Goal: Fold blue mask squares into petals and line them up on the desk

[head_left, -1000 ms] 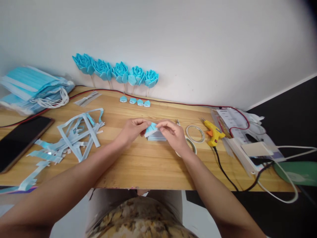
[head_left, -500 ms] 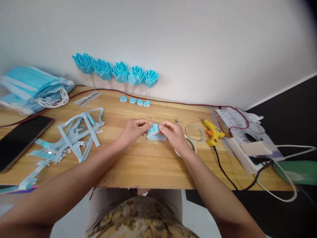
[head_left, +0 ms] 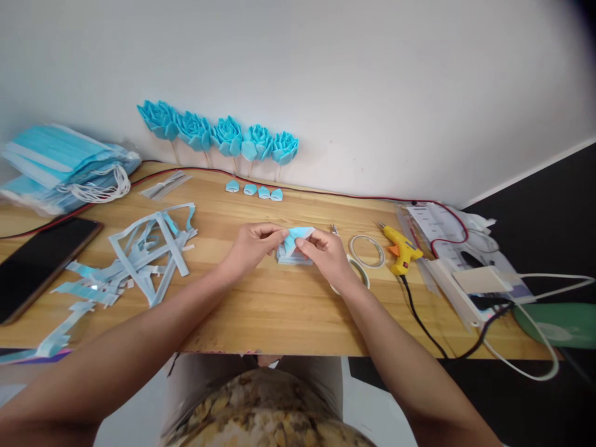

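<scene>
A small light-blue piece of mask fabric (head_left: 297, 235) is held up between my two hands, its corner folded over. My left hand (head_left: 254, 247) pinches its left edge. My right hand (head_left: 328, 253) grips the right side between thumb and fingers. Under it on the table lies a flat stack of blue fabric pieces (head_left: 295, 259). Several small folded blue petals (head_left: 250, 190) sit in a row toward the wall. Behind them, blue fabric flowers (head_left: 227, 136) on thin sticks lean against the wall.
Cut blue strips (head_left: 151, 254) and a phone (head_left: 46, 264) lie left, below a pile of masks (head_left: 60, 158). To the right are tape rolls (head_left: 367, 251), partly hidden scissors (head_left: 334, 229), a yellow glue gun (head_left: 401, 247) with a black cord, and a white power strip (head_left: 449, 292).
The fabric piece between my hands has been folded over further, its right corner now raised and pale edge showing. My right fingers have shifted slightly on it; my left hand stays nearly still.
</scene>
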A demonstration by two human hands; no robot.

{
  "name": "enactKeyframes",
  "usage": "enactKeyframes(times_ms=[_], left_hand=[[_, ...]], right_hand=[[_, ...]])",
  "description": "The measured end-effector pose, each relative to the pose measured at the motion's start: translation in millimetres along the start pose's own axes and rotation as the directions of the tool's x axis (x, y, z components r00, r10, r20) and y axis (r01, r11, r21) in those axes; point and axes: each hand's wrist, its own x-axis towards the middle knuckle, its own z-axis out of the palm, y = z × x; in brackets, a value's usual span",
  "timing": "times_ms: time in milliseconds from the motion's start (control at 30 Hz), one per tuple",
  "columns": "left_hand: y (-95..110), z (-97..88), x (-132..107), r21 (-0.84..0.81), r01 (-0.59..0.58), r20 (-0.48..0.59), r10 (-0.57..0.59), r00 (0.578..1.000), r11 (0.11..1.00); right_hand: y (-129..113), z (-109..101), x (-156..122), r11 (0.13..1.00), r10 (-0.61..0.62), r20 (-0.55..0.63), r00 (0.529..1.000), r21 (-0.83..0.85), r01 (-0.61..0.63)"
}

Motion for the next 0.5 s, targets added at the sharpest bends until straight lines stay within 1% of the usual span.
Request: enactKeyframes(times_ms=[133, 300, 400, 500], left_hand=[[-3.9, 0.7, 0.9, -0.041, 0.036, 0.033, -0.035, 0.999, 0.999], [-5.3, 0.7, 0.7, 0.013, 0.089, 0.101, -0.090, 0.991, 0.996], [-4.3, 0.3, 1.3, 0.031, 0.087, 0.122, -0.090, 0.988, 0.996], [-3.3, 0.4, 2.0, 0.031, 0.059, 0.148, -0.063, 0.987, 0.998]], right_hand=[[-1.7, -2.2, 0.9, 0.999, -0.031, -0.041, 0.999, 0.029, 0.032], [-0.9, -5.5, 1.2, 0.997, -0.072, -0.091, 0.993, -0.019, 0.070], [-1.7, -5.5, 0.4, 0.996, -0.070, -0.075, 0.995, -0.059, 0.066], [-3.0, -3.9, -0.8, 0.991, -0.077, -0.040, 0.996, -0.114, 0.071]])
